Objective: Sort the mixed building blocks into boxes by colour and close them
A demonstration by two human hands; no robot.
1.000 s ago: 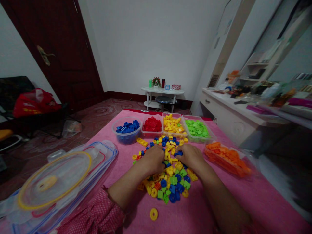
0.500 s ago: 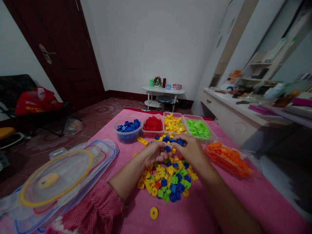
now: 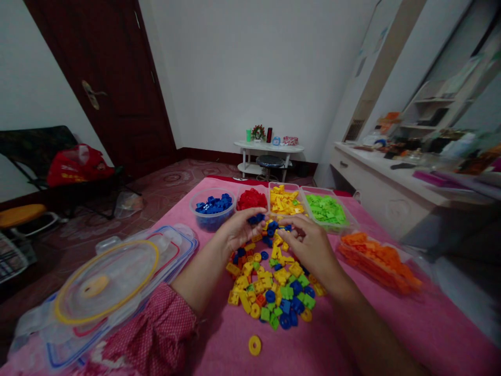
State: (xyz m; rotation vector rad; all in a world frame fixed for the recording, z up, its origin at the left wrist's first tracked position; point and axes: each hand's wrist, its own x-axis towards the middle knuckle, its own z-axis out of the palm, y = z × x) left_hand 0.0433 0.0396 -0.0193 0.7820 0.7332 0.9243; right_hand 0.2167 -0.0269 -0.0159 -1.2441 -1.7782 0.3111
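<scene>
My left hand [image 3: 240, 230] is closed on a blue building block [image 3: 256, 219], held between thumb and fingers just in front of the tub of red blocks. Over the far part of a mixed pile of blocks [image 3: 270, 284], my right hand [image 3: 311, 243] has its thumb and forefinger apart. Blue and yellow blocks show close to these fingertips. Yellow, green, blue and a few orange pieces make up the pile, some of them round. One yellow ring [image 3: 254, 345] lies by itself nearer to me.
Behind the pile stand clear tubs of blue blocks [image 3: 213, 205], red blocks [image 3: 252, 199], yellow blocks [image 3: 285, 201] and green blocks [image 3: 325, 209]. A box of orange blocks [image 3: 379, 263] is at the right. Stacked clear lids [image 3: 117, 279] lie at the left on the pink cloth [image 3: 219, 339].
My hands have moved apart from each other. The left has risen toward the red tub with a blue block, and the right has opened its fingers. The view has shifted slightly.
</scene>
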